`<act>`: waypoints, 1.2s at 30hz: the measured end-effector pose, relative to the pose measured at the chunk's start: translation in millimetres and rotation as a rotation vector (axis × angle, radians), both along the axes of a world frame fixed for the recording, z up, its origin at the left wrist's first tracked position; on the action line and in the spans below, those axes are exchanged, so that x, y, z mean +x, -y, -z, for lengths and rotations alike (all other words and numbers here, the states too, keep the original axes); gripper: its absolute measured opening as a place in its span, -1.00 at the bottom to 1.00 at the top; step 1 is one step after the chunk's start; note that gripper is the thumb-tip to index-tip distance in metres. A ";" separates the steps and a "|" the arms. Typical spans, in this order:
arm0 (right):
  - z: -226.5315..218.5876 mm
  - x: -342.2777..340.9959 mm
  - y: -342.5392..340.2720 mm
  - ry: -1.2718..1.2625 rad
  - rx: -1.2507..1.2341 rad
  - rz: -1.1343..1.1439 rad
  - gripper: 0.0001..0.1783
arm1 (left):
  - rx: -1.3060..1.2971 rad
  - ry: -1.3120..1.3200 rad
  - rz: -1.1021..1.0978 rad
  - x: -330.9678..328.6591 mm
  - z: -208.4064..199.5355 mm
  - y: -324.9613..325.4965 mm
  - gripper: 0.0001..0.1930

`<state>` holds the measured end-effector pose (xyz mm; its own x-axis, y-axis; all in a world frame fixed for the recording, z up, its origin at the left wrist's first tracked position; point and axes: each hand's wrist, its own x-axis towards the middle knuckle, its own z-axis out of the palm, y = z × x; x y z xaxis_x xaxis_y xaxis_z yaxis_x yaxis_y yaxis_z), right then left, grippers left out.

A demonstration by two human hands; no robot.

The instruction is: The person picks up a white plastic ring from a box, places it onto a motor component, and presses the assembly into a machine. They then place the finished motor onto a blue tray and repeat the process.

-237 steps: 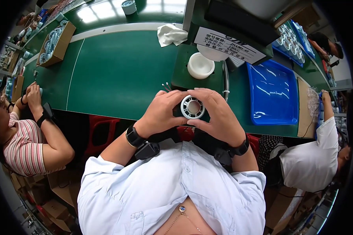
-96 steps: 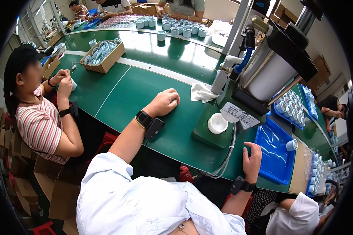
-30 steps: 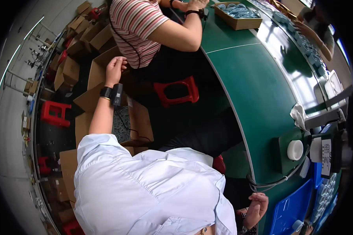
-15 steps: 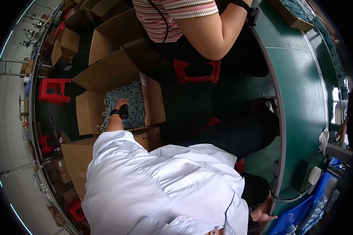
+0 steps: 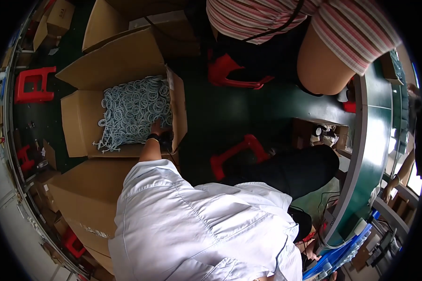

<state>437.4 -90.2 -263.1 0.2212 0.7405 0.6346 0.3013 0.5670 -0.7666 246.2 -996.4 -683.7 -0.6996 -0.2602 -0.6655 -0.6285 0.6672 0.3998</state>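
Note:
My left hand (image 5: 158, 128) reaches into an open cardboard box (image 5: 72, 124), at the near right part of a heap of pale blue-grey rings (image 5: 133, 107). Some pieces at the heap's near left edge show straight stems. A black band sits on my left wrist, and a dark device with a cable (image 5: 167, 136) is at that hand. Its fingers are dark and partly hidden, so any grip on a ring does not show. Low at the right, my right hand (image 5: 310, 252) is by the edge of the green table (image 5: 349, 206), its visible fingers stretched out.
A co-worker in a striped top (image 5: 262, 21) sits on a red stool (image 5: 225, 70) at the far side. Another red stool (image 5: 241, 150) stands beside my leg. More cardboard boxes (image 5: 86, 192) adjoin the ring box. A blue tray (image 5: 330, 260) is at the lower right.
The view has shifted, bringing the ring box closer. My left hand has moved from the heap's middle towards its near right side. The co-worker's arm has swung to the right.

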 end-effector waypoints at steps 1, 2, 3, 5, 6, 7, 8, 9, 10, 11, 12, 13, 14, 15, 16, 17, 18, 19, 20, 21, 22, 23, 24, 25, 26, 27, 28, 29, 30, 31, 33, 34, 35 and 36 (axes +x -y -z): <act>-13.7 -5.6 2.9 0.007 0.025 -0.006 -0.09 | 0.030 0.006 -0.002 -1.3 4.1 -16.0 0.20; -26.1 -10.5 6.0 0.015 0.048 -0.014 -0.09 | 0.001 0.072 -0.075 -0.2 6.9 -34.2 0.21; -40.8 -12.8 14.7 0.018 0.074 -0.011 -0.09 | -0.025 0.136 -0.135 -8.0 0.1 -56.7 0.22; -60.9 -23.1 20.2 0.024 0.100 -0.022 -0.10 | -0.047 0.204 -0.203 -19.6 -12.1 -77.7 0.24; -68.3 -27.6 20.0 0.030 0.109 -0.031 -0.10 | -0.069 0.212 -0.180 -26.3 -17.0 -82.9 0.19; -73.5 -33.2 24.6 0.035 0.107 -0.037 -0.10 | -0.101 0.219 -0.154 -32.3 -25.5 -84.4 0.14; -76.8 -37.6 23.8 0.040 0.106 -0.047 -0.10 | -0.131 0.225 -0.131 -34.1 -26.9 -83.6 0.09; -79.6 -40.9 23.0 0.043 0.105 -0.055 -0.10 | -0.127 0.228 -0.134 -33.9 -29.3 -83.3 0.09; -81.8 -43.0 22.3 0.046 0.102 -0.062 -0.10 | -0.116 0.237 -0.095 -34.1 -32.1 -83.0 0.05; -83.5 -43.8 21.7 0.047 0.100 -0.066 -0.10 | -0.105 0.245 -0.053 -34.7 -35.1 -83.2 0.01; -85.0 -43.4 21.3 0.047 0.097 -0.070 -0.10 | -0.095 0.251 -0.010 -36.1 -38.2 -84.3 -0.03; -84.4 -43.7 21.5 0.047 0.091 -0.073 -0.10 | -0.096 0.250 -0.010 -34.7 -38.9 -85.0 -0.03; -83.7 -43.1 21.8 0.046 0.084 -0.076 -0.10 | -0.116 0.235 -0.004 -31.8 -40.1 -86.9 -0.03; -83.0 -42.2 22.2 0.046 0.078 -0.078 -0.11 | -0.136 0.220 0.003 -29.1 -41.2 -88.7 -0.03; -82.2 -41.1 22.7 0.045 0.071 -0.080 -0.11 | -0.156 0.205 0.010 -28.5 -41.8 -88.7 -0.03; -81.5 -40.2 23.1 0.045 0.065 -0.082 -0.11 | -0.158 0.203 0.012 -31.5 -41.3 -86.7 -0.03; -81.6 -37.8 24.1 0.048 0.058 -0.082 -0.11 | -0.129 0.257 0.021 -35.8 -40.2 -84.8 -0.03; -81.8 -35.8 25.1 0.051 0.051 -0.083 -0.11 | -0.099 0.310 0.028 -39.7 -39.1 -82.8 -0.03; -82.1 -34.3 26.0 0.053 0.044 -0.085 -0.11 | -0.069 0.364 0.035 -40.8 -38.8 -81.4 -0.03; -82.7 -33.2 26.9 0.056 0.038 -0.087 -0.11 | -0.071 0.365 0.037 -39.1 -39.5 -79.4 -0.03; -83.6 -32.4 27.9 0.058 0.032 -0.091 -0.11 | -0.024 0.343 0.013 -36.6 -40.6 -76.2 -0.04; -84.5 -33.7 27.8 0.058 0.029 -0.098 -0.11 | 0.027 0.317 -0.016 -35.4 -42.2 -74.7 -0.04; -85.8 -35.2 27.8 0.058 0.026 -0.105 -0.11 | 0.079 0.291 -0.044 -34.5 -43.4 -74.8 -0.05; -87.5 -36.6 27.9 0.058 0.024 -0.112 -0.11 | 0.082 0.290 -0.046 -34.2 -43.6 -78.5 -0.05; -89.4 -37.9 28.1 0.058 0.022 -0.119 -0.12 | -0.004 0.287 -0.036 -34.4 -43.2 -85.2 -0.06; -91.6 -39.2 28.4 0.059 0.021 -0.126 -0.12 | -0.091 0.283 -0.026 -34.3 -43.0 -92.1 -0.06; -89.2 -37.9 32.2 0.057 0.013 -0.124 -0.12 | -0.185 0.277 -0.008 -37.6 -44.3 -93.5 -0.07; -86.9 -36.1 36.1 0.055 0.004 -0.121 -0.12 | -0.189 0.273 -0.001 -38.4 -46.7 -92.9 -0.07; -84.5 -33.6 39.9 0.053 -0.004 -0.117 -0.12 | -0.160 0.267 -0.025 -37.4 -49.8 -93.1 -0.07; -81.9 -30.4 43.8 0.050 -0.012 -0.112 -0.12 | -0.132 0.261 -0.048 -37.2 -52.7 -93.4 -0.07; -78.6 -24.1 48.7 0.050 -0.028 -0.107 -0.12 | -0.106 0.255 -0.067 -38.4 -52.6 -91.1 -0.06; -77.8 -21.2 49.6 0.051 -0.036 -0.107 -0.12 | -0.078 0.206 -0.072 -37.0 -50.4 -88.7 -0.06; -77.8 -18.8 48.7 0.053 -0.044 -0.110 -0.12 | -0.050 0.157 -0.079 -34.2 -44.4 -85.1 -0.05; -77.6 -16.1 47.6 0.055 -0.052 -0.113 -0.13 | -0.022 0.109 -0.085 -31.5 -38.7 -81.4 -0.05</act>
